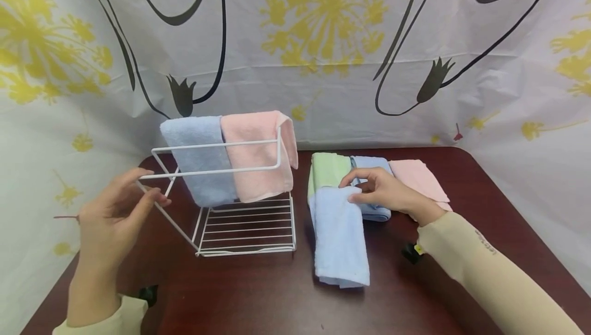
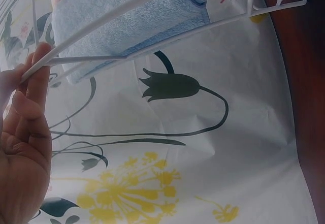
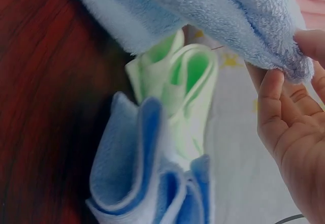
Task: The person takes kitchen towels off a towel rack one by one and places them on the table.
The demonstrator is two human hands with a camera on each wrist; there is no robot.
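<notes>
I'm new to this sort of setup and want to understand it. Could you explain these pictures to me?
There's no machine here, just someone working bare-handed. The wide picture is taken from the head, looking forward and down; the other two are taken from each wrist. The left grip holds a corner of a white wire rack, where a blue towel and a pink towel hang. The right grip pinches a light blue cloth. Green, blue and pink cloths lie on the dark red table.

small dark lettering (image 1: 486,242) on the cream right sleeve (image 1: 480,273), too tiny for a sure reading
</notes>
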